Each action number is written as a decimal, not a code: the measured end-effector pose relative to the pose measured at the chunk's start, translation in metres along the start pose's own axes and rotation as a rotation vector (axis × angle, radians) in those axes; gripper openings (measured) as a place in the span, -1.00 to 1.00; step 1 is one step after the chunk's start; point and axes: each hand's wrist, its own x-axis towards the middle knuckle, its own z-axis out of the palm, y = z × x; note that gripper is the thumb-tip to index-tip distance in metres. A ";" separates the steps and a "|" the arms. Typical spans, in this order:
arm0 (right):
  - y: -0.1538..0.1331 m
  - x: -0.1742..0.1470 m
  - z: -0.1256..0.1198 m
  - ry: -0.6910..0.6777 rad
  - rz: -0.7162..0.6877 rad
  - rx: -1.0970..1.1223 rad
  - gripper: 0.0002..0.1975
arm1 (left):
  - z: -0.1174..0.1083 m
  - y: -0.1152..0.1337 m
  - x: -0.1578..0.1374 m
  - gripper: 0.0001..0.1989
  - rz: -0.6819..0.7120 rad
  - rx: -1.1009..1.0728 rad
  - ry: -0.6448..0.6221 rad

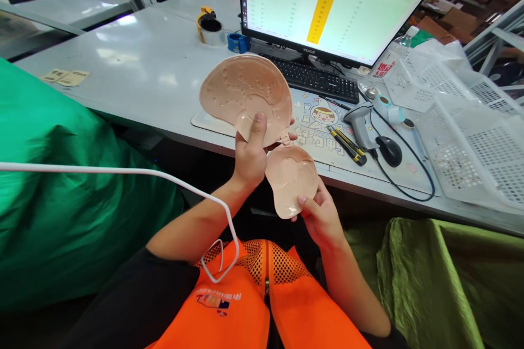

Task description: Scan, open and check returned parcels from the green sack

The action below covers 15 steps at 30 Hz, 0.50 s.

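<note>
A beige stick-on bra [245,82] with two shiny cups hangs in front of me, above the desk's front edge. A small clasp [285,139] joins its cups. My left hand [251,155] grips the larger-looking, upper-left cup, thumb on the inner face and the other fingers mostly hidden behind it. Raised dots mark that cup's surface. The lower-right cup [292,180] is pinched at its bottom edge by my right hand [321,215], whose thumb lies on the glossy face.
Behind the bra stand a keyboard [315,77] and a monitor [339,5]. On the right lie a utility knife [347,145], a barcode scanner [362,125], a mouse [388,151] and white baskets [475,142]. A tape dispenser [210,30] sits at the back. A white cable [123,169] crosses my left side.
</note>
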 end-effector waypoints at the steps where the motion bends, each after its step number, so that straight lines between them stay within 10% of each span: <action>1: 0.001 -0.001 0.001 0.018 -0.004 0.022 -0.27 | -0.001 -0.001 0.001 -0.40 0.011 -0.004 -0.002; 9: -0.011 0.000 -0.004 0.124 -0.122 0.032 -0.33 | -0.018 0.001 0.000 -0.36 0.036 0.156 -0.113; 15: -0.014 0.002 -0.004 0.123 -0.170 0.040 -0.28 | -0.034 0.018 0.003 -0.49 0.438 0.888 -0.623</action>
